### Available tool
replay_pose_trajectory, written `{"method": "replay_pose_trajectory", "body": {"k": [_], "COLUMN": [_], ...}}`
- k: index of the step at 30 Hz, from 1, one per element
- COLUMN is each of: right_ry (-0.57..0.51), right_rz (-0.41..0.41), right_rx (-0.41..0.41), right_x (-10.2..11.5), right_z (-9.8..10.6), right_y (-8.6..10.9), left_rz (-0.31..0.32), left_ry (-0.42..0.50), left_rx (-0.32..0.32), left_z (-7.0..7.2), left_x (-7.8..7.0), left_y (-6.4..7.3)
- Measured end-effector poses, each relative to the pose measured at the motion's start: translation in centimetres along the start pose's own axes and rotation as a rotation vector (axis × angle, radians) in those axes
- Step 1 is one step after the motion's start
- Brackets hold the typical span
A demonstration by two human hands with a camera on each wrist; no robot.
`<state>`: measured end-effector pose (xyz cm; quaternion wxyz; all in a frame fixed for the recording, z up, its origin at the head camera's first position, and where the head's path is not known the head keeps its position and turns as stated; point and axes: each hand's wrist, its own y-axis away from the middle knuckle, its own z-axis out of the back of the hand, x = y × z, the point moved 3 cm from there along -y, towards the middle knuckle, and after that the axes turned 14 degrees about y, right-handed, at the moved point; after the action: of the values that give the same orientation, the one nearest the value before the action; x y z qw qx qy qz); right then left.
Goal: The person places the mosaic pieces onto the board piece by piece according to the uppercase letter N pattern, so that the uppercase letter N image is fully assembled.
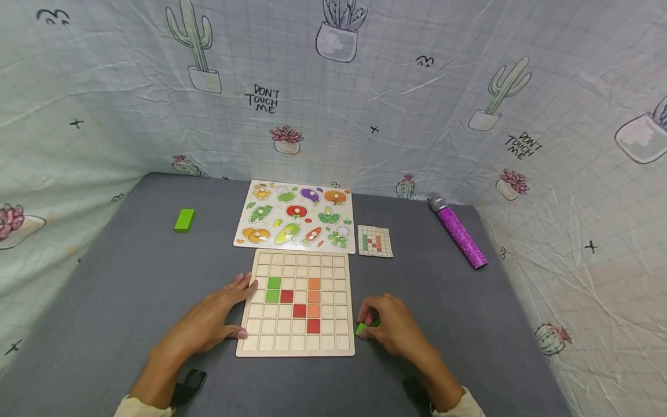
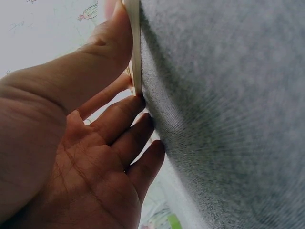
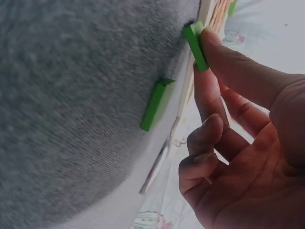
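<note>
A wooden grid board [image 1: 292,344] lies in the middle of the table, with green, red and orange squares in several cells. My left hand [image 1: 211,318] rests at its left side, thumb and fingertips touching the rim; the left wrist view shows the fingers fairly straight beside the board's edge [image 2: 136,57]. Beside the right rim, my right hand [image 1: 392,325] pinches a small green tile [image 3: 196,46] between thumb and index finger. A second green tile [image 3: 157,106] stays on the table near that hand, mostly hidden under it in the head view.
Behind the board lies a vegetable puzzle [image 1: 278,209], with a small pattern card [image 1: 383,244] to its right. A purple glitter microphone [image 1: 461,234] is at the far right. A green block [image 1: 184,220] sits at the far left. A printed cloth [image 1: 333,116] surrounds the table.
</note>
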<state>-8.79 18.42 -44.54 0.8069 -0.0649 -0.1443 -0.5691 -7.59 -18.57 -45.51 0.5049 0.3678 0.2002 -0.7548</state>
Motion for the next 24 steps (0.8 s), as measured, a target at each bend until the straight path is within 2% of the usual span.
{"method": "replay_pose_trajectory", "body": {"k": [11,24], "right_ry": [-0.043,-0.106], "right_rz": [0.009,0.005], "right_rx": [-0.007,-0.064], "right_x": [1.0,3.8], "right_z": [1.1,0.6], "right_y": [0.1,-1.1], "left_rz": [-0.006,0.001], "left_ry": [0.012,0.011], "left_rx": [-0.007,-0.003], "left_z": [0.1,0.0], "left_x": [-0.2,-0.1], "left_y": [0.0,0.0]}}
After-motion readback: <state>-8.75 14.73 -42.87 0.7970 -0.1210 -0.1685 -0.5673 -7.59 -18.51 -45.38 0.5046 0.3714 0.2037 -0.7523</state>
